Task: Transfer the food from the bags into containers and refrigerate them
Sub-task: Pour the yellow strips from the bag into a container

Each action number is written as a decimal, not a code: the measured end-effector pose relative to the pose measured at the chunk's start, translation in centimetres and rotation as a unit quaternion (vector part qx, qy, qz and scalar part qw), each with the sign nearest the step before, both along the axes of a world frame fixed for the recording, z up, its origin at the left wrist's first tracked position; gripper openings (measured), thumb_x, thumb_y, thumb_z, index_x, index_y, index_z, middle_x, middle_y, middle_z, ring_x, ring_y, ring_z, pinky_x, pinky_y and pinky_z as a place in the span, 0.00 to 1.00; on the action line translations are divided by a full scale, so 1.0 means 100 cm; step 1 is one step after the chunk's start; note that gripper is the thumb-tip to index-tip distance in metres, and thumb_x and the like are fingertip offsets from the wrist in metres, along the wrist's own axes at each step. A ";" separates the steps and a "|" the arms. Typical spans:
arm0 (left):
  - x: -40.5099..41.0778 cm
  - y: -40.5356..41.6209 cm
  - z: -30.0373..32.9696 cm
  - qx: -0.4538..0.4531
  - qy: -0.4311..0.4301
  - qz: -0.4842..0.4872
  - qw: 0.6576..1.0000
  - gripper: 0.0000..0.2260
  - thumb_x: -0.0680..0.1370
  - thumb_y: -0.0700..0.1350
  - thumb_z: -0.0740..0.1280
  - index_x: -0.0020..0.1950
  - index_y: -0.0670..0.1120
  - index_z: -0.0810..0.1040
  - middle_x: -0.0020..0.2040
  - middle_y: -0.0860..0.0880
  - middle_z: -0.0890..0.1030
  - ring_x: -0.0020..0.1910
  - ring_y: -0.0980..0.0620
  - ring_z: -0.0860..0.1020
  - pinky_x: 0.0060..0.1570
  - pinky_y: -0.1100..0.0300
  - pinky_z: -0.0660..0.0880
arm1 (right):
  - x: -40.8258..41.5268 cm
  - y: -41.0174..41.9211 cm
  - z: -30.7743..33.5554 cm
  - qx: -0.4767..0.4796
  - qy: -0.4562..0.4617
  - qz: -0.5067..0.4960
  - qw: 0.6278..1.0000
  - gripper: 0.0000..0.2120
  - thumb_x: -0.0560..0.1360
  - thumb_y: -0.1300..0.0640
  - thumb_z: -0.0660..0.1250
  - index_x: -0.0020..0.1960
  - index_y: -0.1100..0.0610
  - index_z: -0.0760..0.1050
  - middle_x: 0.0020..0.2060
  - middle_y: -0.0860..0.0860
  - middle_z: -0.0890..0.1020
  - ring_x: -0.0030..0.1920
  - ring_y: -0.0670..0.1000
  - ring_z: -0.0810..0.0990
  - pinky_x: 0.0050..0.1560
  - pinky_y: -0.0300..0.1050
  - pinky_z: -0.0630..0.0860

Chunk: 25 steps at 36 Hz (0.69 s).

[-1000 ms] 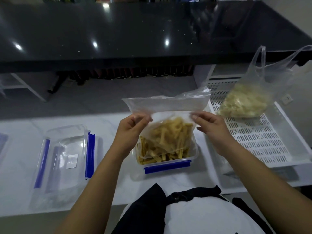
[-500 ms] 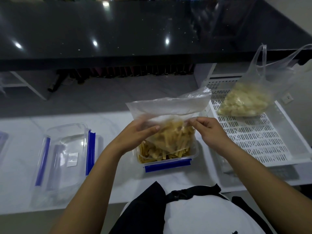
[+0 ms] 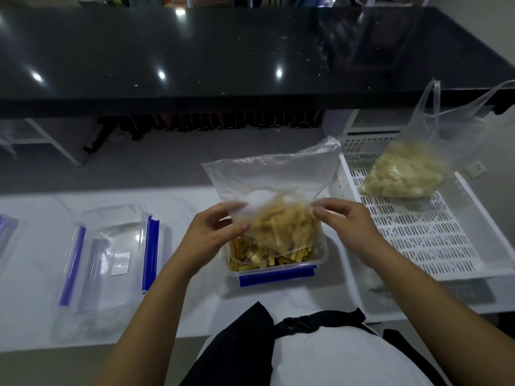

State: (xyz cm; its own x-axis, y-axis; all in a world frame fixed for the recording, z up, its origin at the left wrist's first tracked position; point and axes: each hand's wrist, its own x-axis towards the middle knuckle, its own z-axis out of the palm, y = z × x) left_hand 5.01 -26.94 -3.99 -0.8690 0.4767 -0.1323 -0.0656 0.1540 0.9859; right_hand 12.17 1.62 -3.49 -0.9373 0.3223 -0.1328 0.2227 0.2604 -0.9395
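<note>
**Both hands pinch the bag over the tub**

At the far left edge a blue-tinted object (image 3: 7,232) is cut off by the frame, so you cannot tell what it is. Next to it on the white counter (image 3: 184,207) lies a clear lid (image 3: 111,263) with blue clips; the glare on its plastic blurs its near end, and what lies beneath it there is hard to make out.

Your left hand (image 3: 211,235) comes in from the lower left, forearm angled up and to the right, thumb and fingers curled round the left side of the clear bag (image 3: 270,188) and pinching it. The bag stands upright over the open tub (image 3: 278,263), its lower part down inside it. Yellow strips of food (image 3: 281,235) show through the bag and in the tub; the film hides where the bag's load ends and the tub's begins. The blue clip (image 3: 276,277) on the near wall hangs open.

Your right hand (image 3: 345,224) reaches in from the lower right, knuckles up, fingertips pinching the bag's right side. The hands are apart, one on each side of the bag.

To the right, a white slotted tray (image 3: 434,246) holds a second bag (image 3: 404,174) of pale food, its handles partly cut off at the right edge.
</note>
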 end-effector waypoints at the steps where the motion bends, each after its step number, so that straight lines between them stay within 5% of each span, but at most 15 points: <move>1: 0.005 -0.002 -0.004 0.021 -0.008 0.026 0.999 0.18 0.71 0.51 0.76 0.61 0.54 0.83 0.58 0.54 0.85 0.57 0.55 0.83 0.51 0.62 0.81 | 0.003 0.000 -0.003 0.006 0.005 -0.011 1.000 0.07 0.75 0.59 0.73 0.53 0.54 0.86 0.51 0.47 0.86 0.57 0.44 0.82 0.65 0.46 0.75; 6: 0.015 0.001 -0.005 0.031 0.006 0.133 0.991 0.10 0.71 0.46 0.75 0.50 0.45 0.87 0.55 0.59 0.85 0.57 0.64 0.81 0.49 0.72 0.77 | 0.006 -0.001 -0.001 -0.040 0.029 -0.047 0.998 0.07 0.75 0.61 0.73 0.46 0.49 0.86 0.49 0.46 0.87 0.55 0.44 0.83 0.66 0.48 0.75; 12: 0.001 0.004 0.016 0.072 0.023 0.153 0.985 0.04 0.75 0.41 0.74 0.48 0.47 0.88 0.57 0.56 0.85 0.58 0.61 0.81 0.50 0.74 0.76 | -0.007 -0.001 0.019 -0.030 0.056 -0.039 0.997 0.05 0.75 0.60 0.72 0.48 0.54 0.86 0.52 0.49 0.86 0.57 0.45 0.82 0.67 0.50 0.74; 21: -0.002 0.007 0.029 0.104 0.013 0.167 0.980 0.11 0.74 0.48 0.73 0.52 0.44 0.87 0.58 0.53 0.85 0.60 0.58 0.81 0.55 0.66 0.76 | -0.008 -0.005 0.032 -0.054 0.068 -0.036 0.996 0.07 0.76 0.60 0.71 0.46 0.49 0.86 0.47 0.46 0.87 0.54 0.47 0.84 0.62 0.55 0.79; 25: -0.001 0.010 0.035 0.114 0.018 0.153 0.981 0.10 0.73 0.49 0.73 0.51 0.46 0.87 0.58 0.54 0.85 0.60 0.59 0.81 0.50 0.71 0.77 | -0.007 -0.006 0.034 -0.096 0.058 -0.043 0.993 0.07 0.76 0.61 0.71 0.46 0.51 0.85 0.46 0.50 0.88 0.52 0.51 0.85 0.56 0.53 0.82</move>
State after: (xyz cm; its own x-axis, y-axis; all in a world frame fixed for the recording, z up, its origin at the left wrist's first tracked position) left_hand 4.89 -25.98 -0.54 -0.9784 0.2060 -0.0192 -0.0388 -0.0915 0.9950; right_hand 11.43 1.01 -0.06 -0.9202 0.3804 -0.0920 0.1236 0.0593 -0.9906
